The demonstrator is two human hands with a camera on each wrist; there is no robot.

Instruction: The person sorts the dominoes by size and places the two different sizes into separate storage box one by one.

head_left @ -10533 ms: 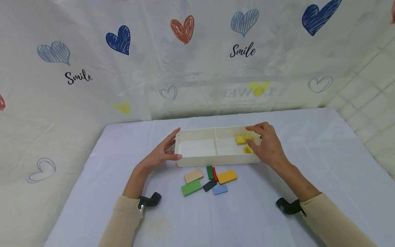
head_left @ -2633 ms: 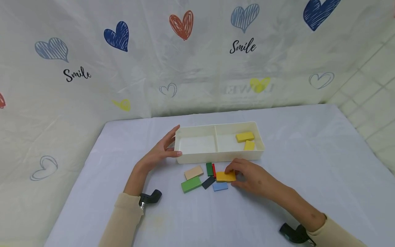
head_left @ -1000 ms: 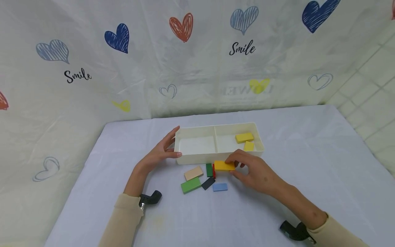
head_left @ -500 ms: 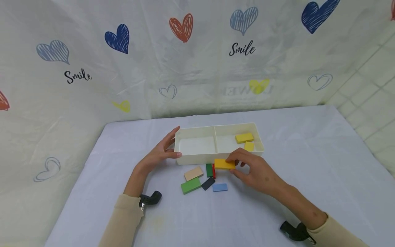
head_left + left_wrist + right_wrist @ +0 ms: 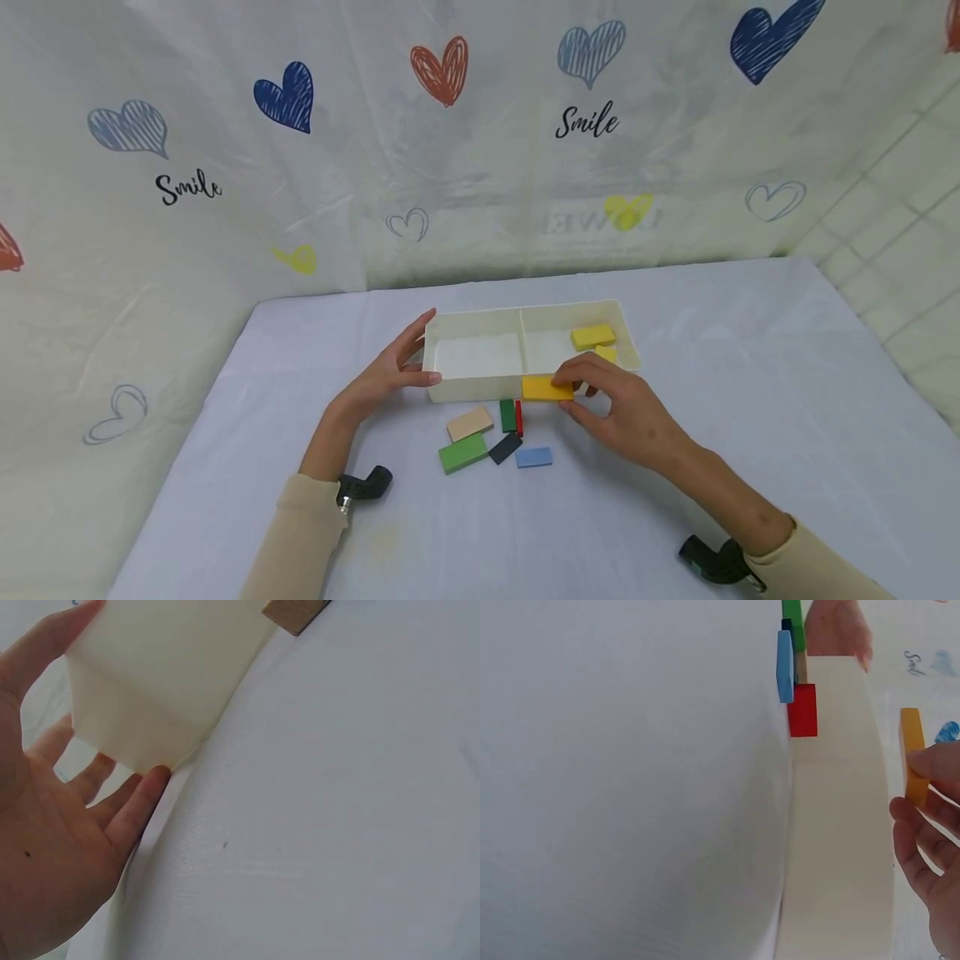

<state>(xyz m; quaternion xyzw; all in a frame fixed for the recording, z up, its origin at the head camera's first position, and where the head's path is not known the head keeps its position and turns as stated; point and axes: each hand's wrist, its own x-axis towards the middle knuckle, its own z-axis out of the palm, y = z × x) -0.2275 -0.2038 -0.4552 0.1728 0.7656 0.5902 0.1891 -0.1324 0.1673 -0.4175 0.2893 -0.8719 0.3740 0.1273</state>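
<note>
A white two-compartment box (image 5: 480,389) stands on the table. My left hand (image 5: 382,375) holds its left end, thumb at the front corner and fingers along the end wall (image 5: 127,727). My right hand (image 5: 630,408) pinches an orange-yellow block (image 5: 546,389) by its right end. In the head view this block overlaps the front wall; in the right wrist view it is raised, apart from the box. Two yellow blocks lie in the right compartment, one (image 5: 592,337) whole in view, the other (image 5: 606,354) partly hidden by the right hand. The left compartment holds nothing.
In front of the box lie a tan block (image 5: 470,423), a light green block (image 5: 463,453), a dark green block (image 5: 507,415), a red block (image 5: 519,418), a black block (image 5: 506,448) and a blue block (image 5: 534,457). A heart-printed cloth (image 5: 480,167) hangs behind the table.
Earlier my right hand was at the yellow blocks in the box, then took hold of the orange-yellow block among the loose ones. It has since lifted it towards the front wall. My left hand has stayed put.
</note>
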